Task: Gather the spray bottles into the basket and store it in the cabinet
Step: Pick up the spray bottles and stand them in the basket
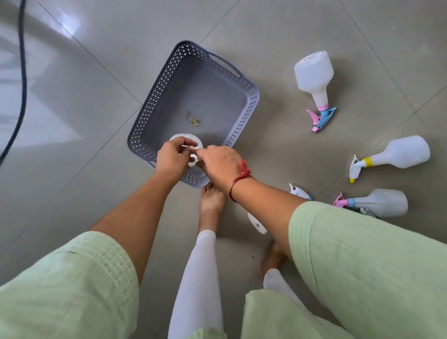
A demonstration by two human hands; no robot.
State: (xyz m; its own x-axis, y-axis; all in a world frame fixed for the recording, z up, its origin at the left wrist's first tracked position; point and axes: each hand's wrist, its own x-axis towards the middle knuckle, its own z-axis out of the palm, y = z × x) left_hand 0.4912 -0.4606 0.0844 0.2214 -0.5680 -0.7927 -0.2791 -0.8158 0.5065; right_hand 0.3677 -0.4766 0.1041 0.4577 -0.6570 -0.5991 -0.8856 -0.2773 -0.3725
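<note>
A grey perforated basket (235, 106) sits on the tiled floor, holding only a small scrap. Over its near corner my left hand (172, 157) and my right hand (220, 163) both grip a white spray bottle (188, 142), mostly hidden by the fingers. Three more white spray bottles lie on the floor to the right: one with a pink and blue trigger (315, 82), one with a yellow collar (398, 153), and one with a pink trigger (380, 202). Another spray bottle (299, 190) is partly hidden under my right forearm.
A black cable (22, 90) curves across the floor at the left. My bare feet (210, 202) stand just behind the basket. Green sleeves and white leggings fill the lower frame.
</note>
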